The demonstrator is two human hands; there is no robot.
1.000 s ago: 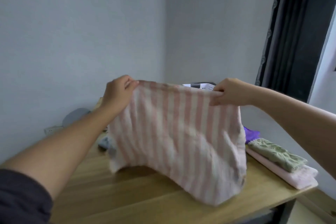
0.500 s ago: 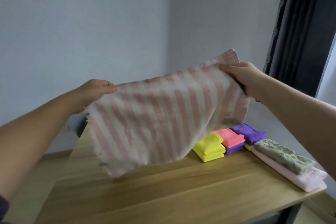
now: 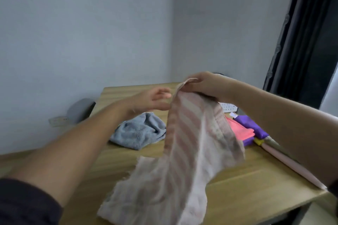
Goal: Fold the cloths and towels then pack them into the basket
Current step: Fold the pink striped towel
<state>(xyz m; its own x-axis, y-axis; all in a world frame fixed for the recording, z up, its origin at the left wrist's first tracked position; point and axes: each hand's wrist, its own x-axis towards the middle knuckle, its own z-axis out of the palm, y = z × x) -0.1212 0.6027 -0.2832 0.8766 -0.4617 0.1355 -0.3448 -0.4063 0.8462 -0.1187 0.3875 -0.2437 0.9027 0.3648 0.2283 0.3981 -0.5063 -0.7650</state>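
- One striped towel (image 3: 182, 151), pink and white, is hanging above the table (image 3: 256, 179) from its upper corner. Its lower end is trailing onto the near part of the tabletop, bunched and blurred.
- Right hand (image 3: 203, 84) is pinching the towel's top corner, with the fingers curled over the hem.
- Left hand (image 3: 153, 100) is reaching in just beside the towel's left edge, fingers loosely spread and holding nothing. Motion blur is hiding whether the thumb is touching the hem.
- Grey-blue towel (image 3: 140, 131) is lying crumpled and unfolded on the table, beyond the left forearm and just left of the striped towel.
- Folded cloths are sitting to the right of the striped towel. A coral-pink cloth (image 3: 239, 129) is lying against a purple cloth (image 3: 250, 126), and a yellow cloth (image 3: 258, 140) is peeking out at the purple one's near end.
- Pale pink folded towel (image 3: 285, 160) is lying along the table's right edge, largely covered by the right forearm.
- White basket (image 3: 228, 107), with a perforated wall, is showing only as a strip below the right wrist, at the far right of the table. Its inside is hidden.
- Grey rounded object (image 3: 78, 109) is sitting against the wall, left of the table's far corner.
- Dark curtain (image 3: 311, 42) is hanging at the right of the view.
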